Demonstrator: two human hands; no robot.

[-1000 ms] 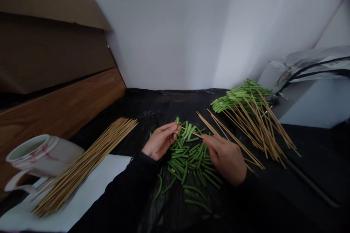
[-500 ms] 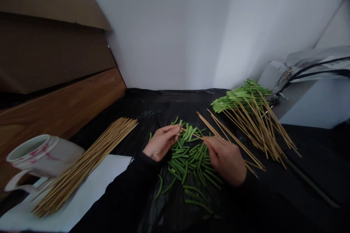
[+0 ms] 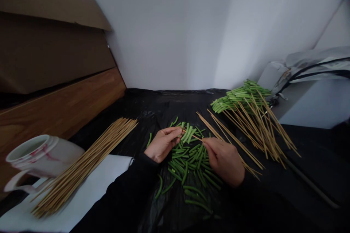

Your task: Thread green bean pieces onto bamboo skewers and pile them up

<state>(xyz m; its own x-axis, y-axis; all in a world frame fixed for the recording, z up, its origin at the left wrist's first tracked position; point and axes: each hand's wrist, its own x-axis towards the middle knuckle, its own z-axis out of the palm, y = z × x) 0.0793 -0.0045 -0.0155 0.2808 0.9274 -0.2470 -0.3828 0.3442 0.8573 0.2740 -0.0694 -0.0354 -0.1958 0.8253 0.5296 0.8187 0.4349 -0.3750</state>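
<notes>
A thin bamboo skewer (image 3: 197, 138) runs between my hands, slanting down to the right, with several green stem pieces (image 3: 188, 133), like cut garlic scapes, side by side on it. My left hand (image 3: 164, 142) pinches another short stem piece (image 3: 183, 125) at the skewer's left tip; its fingertips partly hide it. My right hand (image 3: 226, 159) is closed around the right part of the skewer, and the shaft shows again past the hand. Below both hands, a loose heap of cut green stems (image 3: 188, 164) lies on black plastic sheeting (image 3: 169, 102).
On the left, a bundle of bamboo skewers (image 3: 90, 164) rests on white paper (image 3: 115, 167), beside a white mug (image 3: 46, 154). Loose skewers (image 3: 235, 140) lie on the right, before a stack of filled skewers (image 3: 243, 96). A white wall (image 3: 177, 36) stands behind.
The stem piece in my left hand has come down against the skewer tip, from nearly upright above it. My right hand and the skewer have shifted very slightly.
</notes>
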